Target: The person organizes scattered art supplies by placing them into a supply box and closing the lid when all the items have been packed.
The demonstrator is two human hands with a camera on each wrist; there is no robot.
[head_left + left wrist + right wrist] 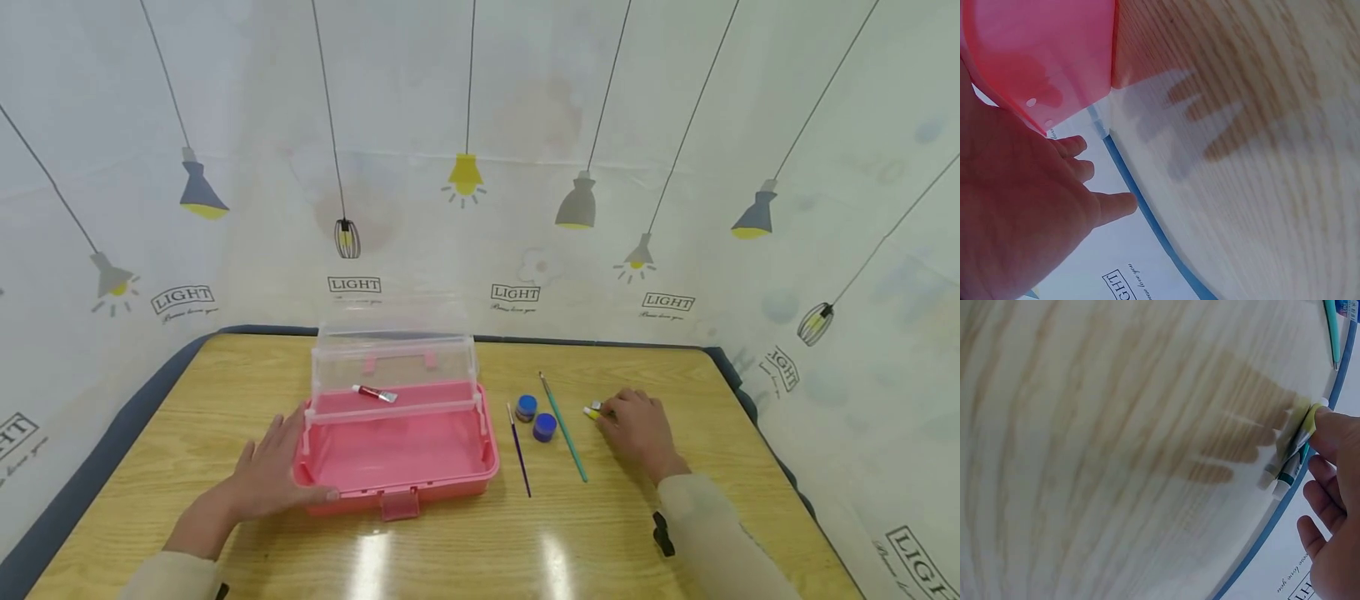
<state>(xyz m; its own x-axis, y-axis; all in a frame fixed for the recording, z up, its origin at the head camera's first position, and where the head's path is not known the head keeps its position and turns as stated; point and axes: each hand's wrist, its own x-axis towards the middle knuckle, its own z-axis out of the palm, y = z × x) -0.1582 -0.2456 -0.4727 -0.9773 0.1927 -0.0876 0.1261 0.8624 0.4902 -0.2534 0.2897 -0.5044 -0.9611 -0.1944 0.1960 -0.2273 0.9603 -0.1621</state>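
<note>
Thumb and finger of my right hand pinch a yellow tube on the right part of the table, a green-banded tube close against it. My left hand lies spread on the left side of the open pink box. A dark red tube shows at its clear raised section (inside or behind, I can't tell). Two blue-topped jars, contents too small to tell, stand between a purple brush and a teal brush.

Head camera looks forward-down over the table both close wrist views share.
</note>
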